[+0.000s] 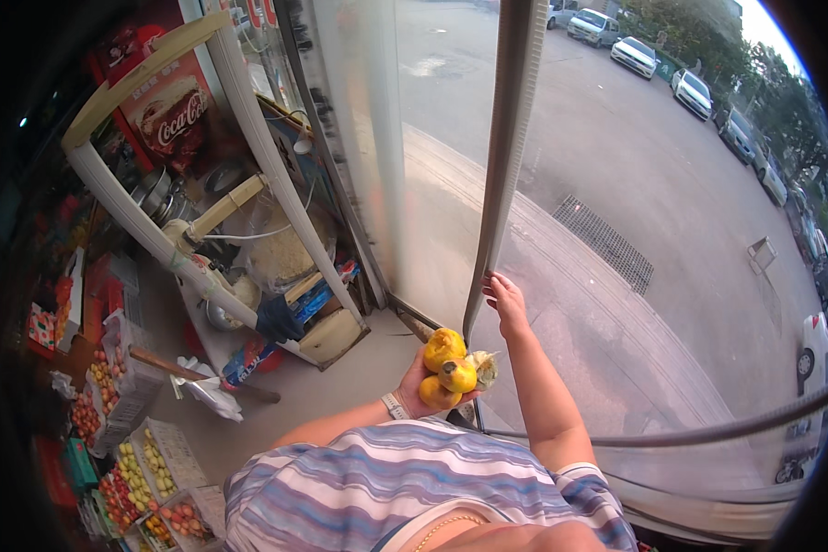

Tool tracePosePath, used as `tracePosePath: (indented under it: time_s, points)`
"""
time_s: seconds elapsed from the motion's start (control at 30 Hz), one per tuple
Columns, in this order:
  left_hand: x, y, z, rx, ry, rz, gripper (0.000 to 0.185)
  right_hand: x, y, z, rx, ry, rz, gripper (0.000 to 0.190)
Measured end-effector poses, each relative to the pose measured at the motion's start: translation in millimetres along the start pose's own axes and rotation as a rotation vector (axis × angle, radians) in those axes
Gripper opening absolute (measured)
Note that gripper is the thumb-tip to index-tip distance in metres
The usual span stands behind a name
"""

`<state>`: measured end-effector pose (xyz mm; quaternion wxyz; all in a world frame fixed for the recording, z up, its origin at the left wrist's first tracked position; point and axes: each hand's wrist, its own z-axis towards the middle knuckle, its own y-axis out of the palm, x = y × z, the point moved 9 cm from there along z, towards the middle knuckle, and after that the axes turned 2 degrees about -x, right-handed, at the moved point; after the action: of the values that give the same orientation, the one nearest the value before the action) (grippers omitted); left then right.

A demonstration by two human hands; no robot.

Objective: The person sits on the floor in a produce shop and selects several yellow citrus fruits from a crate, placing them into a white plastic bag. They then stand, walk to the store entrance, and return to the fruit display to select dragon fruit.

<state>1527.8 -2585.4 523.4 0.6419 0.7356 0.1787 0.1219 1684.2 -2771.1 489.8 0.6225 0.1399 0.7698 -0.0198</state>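
Observation:
In the head view my left hand [414, 397], with a watch on its wrist, cradles three yellow fruits [458, 377] against the front of my striped shirt. A pale, greenish, shrivelled piece of produce [484, 368] rests in the same hand, beside the fruits. My right hand [505, 300] is stretched forward at the doorway, its fingers slightly bent. Its fingertips meet or nearly meet the dark edge strip [486, 234] of a clear door curtain [435, 207]; actual contact is hard to make out.
A white-framed stand [238, 90] holds bowls and a bag of pale food [283, 241] at left. Crates of fruit [169, 459] line the lower left. A wooden stick [207, 376] juts over the floor. Outside are a drain grate [604, 241] and parked cars [635, 56].

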Motion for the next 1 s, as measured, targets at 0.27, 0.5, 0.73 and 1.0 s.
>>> tracePosePath:
  time_s: [0.27, 0.5, 0.73, 1.0]
  points:
    - [12, 50, 188, 0.001, -0.056, 0.017, 0.071, -66, -183, 107, 0.435, -0.18, 0.098, 0.041]
    - [50, 90, 373, -0.042, -0.137, -0.011, 0.073, -162, -350, 139, 0.739, -0.245, 0.322, 0.036]
    - [170, 129, 511, -0.106, -0.114, -0.025, 0.068, -269, -467, 145, 1.05, -0.492, 0.542, 0.031]
    - [373, 54, 490, -0.152, 0.182, -0.066, 0.064, -197, -504, 81, 1.634, -0.636, 0.184, 0.027]
